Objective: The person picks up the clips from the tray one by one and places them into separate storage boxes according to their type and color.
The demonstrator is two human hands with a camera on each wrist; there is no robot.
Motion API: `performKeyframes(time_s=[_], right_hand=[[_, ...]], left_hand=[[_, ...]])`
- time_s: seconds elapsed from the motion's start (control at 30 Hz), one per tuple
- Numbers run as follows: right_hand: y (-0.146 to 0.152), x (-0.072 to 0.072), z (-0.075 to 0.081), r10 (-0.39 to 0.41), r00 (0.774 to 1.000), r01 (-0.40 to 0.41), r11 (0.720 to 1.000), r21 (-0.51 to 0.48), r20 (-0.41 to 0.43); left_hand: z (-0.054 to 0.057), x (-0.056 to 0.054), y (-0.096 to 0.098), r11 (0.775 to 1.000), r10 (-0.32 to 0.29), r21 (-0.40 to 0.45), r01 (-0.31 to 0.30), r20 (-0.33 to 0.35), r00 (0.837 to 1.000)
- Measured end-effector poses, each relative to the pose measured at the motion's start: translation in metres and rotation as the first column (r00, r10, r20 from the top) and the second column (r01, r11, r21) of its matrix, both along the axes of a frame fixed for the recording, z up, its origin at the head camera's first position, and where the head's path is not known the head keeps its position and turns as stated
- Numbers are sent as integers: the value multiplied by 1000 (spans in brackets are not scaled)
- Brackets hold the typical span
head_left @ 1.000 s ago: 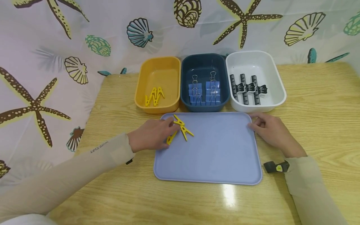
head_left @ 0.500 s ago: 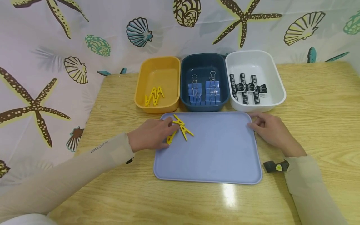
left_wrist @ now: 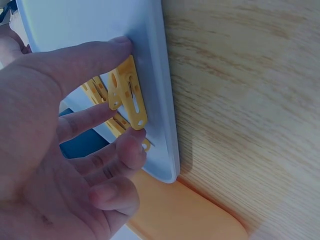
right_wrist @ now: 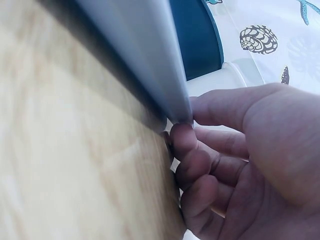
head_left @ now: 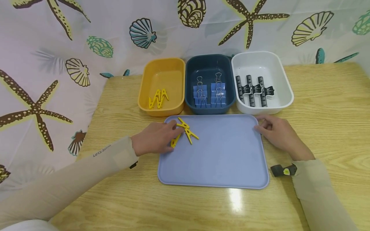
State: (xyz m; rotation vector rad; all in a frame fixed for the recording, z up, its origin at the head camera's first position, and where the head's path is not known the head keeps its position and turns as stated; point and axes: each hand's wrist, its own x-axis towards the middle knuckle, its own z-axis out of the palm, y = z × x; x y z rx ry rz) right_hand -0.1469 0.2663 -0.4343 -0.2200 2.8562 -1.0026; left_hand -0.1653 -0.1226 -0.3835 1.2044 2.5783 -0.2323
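Note:
Over the left end of the pale blue tray (head_left: 219, 154), my left hand (head_left: 156, 138) pinches a yellow clothespin (left_wrist: 131, 95) lengthwise, thumb at one end and fingertips at the other. Two more yellow clothespins, one of them a spread clothespin (head_left: 190, 135), lie right by its index finger on the tray. At the tray's far right corner, my right hand (head_left: 276, 133) grips the rim, thumb against its side and a curled finger below, as the right wrist view shows. The rest of its fingers are curled beside the table.
Behind the tray stand three bins side by side: a yellow bin (head_left: 166, 75) with several yellow clothespins, a dark blue bin (head_left: 202, 65) with blue binder clips (head_left: 218, 94), and a white bin (head_left: 284, 93) with black-and-white clips (head_left: 255, 91). A patterned curtain (head_left: 179, 41) hangs behind.

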Motion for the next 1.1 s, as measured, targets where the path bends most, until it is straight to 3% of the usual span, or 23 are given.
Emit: performKeyframes(time_s=[0.73, 1.1], right_hand=[[0, 0, -1, -1, 1000, 1, 1000, 14, -22], [0, 0, -2, 2, 999, -2, 1000, 13, -36]], left_hand=[[8, 1, -2, 1000, -3, 14, 4, -44, 999], [21, -2, -1, 999, -8, 39, 10, -62, 998]])
